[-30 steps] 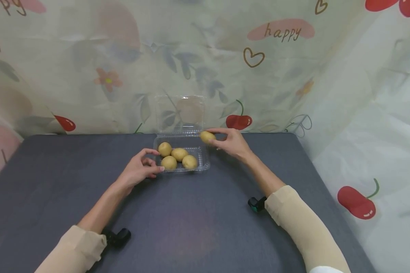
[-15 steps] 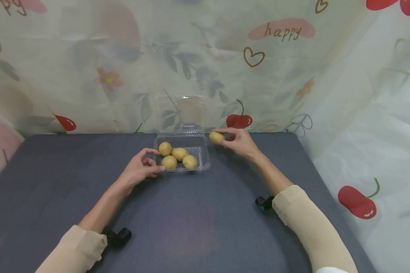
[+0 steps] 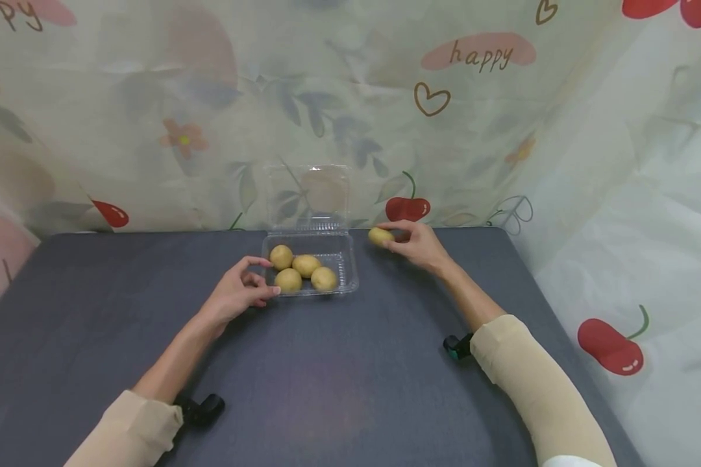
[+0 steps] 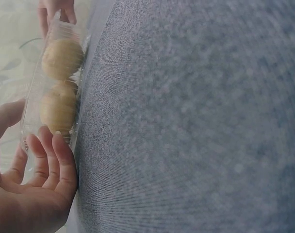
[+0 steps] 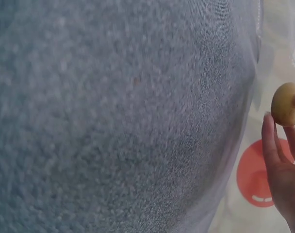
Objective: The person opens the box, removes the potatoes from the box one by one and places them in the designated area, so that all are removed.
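Note:
In the head view, a clear plastic clamshell box [image 3: 348, 256] stands near the table's back edge, its see-through lid [image 3: 309, 194] raised against the backdrop. Several yellow potatoes [image 3: 306, 266] lie inside, mostly at the left and front. My left hand [image 3: 233, 288] holds the box by its left end, thumb at the front corner and index finger further back. To the right of the box, my right hand [image 3: 417, 245] pinches another potato [image 3: 380, 237] between thumb and fingers. The right wrist view shows this potato [image 5: 286, 104] at the fingertips.
The dark grey table [image 3: 315, 376] runs back to a printed cloth backdrop [image 3: 198, 117] with cherries and hearts. More pale cloth hangs along the right side. Black wrist cameras sit at the left [image 3: 201, 410] and right sleeves.
My right hand has carried its potato rightward, from over the box's back right corner to beside the box. My left hand and the potatoes in the box have stayed put.

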Demonstrator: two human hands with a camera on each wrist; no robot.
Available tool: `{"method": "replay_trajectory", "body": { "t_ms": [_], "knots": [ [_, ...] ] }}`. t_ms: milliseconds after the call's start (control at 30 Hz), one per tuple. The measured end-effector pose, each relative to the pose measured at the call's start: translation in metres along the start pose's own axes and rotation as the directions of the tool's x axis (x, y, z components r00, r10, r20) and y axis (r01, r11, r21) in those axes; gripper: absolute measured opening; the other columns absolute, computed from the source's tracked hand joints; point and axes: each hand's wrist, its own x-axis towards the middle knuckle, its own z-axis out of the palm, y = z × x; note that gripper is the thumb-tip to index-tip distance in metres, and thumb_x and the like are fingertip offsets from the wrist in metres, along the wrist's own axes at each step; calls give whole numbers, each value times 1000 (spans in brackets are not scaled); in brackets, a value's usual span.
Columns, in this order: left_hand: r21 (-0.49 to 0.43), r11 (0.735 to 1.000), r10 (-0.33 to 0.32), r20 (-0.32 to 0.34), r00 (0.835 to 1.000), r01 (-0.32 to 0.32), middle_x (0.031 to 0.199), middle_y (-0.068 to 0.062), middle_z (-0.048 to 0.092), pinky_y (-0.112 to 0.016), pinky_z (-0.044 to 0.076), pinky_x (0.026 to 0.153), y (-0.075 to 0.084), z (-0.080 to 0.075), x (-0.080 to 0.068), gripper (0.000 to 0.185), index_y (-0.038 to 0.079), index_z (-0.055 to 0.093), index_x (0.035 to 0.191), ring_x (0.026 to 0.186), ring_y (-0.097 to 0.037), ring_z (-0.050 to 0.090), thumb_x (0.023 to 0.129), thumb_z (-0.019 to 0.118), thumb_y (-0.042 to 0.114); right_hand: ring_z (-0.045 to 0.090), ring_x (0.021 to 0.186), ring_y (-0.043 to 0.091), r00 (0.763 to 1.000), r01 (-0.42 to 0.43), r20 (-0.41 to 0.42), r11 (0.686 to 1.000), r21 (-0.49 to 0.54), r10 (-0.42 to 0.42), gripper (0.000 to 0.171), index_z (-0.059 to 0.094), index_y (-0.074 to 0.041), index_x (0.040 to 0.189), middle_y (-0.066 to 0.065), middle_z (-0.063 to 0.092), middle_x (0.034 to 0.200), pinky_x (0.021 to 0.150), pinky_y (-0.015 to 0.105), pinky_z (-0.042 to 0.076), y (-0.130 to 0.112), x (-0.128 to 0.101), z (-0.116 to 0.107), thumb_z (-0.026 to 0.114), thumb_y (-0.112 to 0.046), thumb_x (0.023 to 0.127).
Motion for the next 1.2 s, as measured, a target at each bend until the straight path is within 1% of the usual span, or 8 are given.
{"method": "replay_trajectory", "body": {
  "t_ms": [200, 367, 533, 833, 1200],
  "knots": [
    [-8, 1000, 3, 1, 1000, -3, 84, -8, 61, -38, 55, 77, 0, 0, 0, 60, 9, 42, 139, 82, -26, 63, 90, 75, 22, 68, 99, 22, 999, -31, 12, 999, -36, 32, 38, 66, -22, 131, 4, 58, 136, 75, 36, 54, 11, 4, -3, 72, -25, 93],
    [-9, 1000, -6, -3, 1000, 6, 83, -8, 61, -38, 55, 77, 0, -1, 0, 60, 9, 42, 139, 83, -27, 63, 90, 75, 21, 67, 103, 23, 999, -44, 14, 998, -41, 45, 39, 66, -23, 131, 5, 59, 134, 78, 40, 54, 15, 6, -7, 73, -26, 93],
    [-14, 1000, -6, -3, 1000, 6, 84, -8, 61, -38, 55, 78, -1, -1, 0, 61, 9, 42, 139, 84, -28, 63, 90, 76, 21, 66, 106, 24, 998, -57, 15, 997, -44, 58, 38, 66, -21, 131, 7, 61, 133, 80, 40, 54, 20, 7, -12, 73, -24, 93],
    [-22, 1000, 1, -2, 1000, -1, 84, -7, 61, -39, 55, 78, -1, 1, 0, 60, 10, 42, 139, 85, -30, 63, 90, 75, 21, 67, 107, 25, 996, -86, -8, 996, -33, 85, 38, 68, -18, 128, 8, 62, 133, 82, 39, 54, 34, 9, -22, 75, -18, 91],
    [-22, 1000, -6, -1, 1000, 6, 85, -7, 61, -38, 56, 79, -1, 1, 0, 60, 11, 42, 139, 86, -29, 63, 90, 76, 22, 65, 107, 26, 989, -148, -25, 984, -97, 146, 37, 69, -20, 128, 10, 65, 126, 81, 39, 52, 46, 10, -25, 75, -19, 91]
  ]
}}
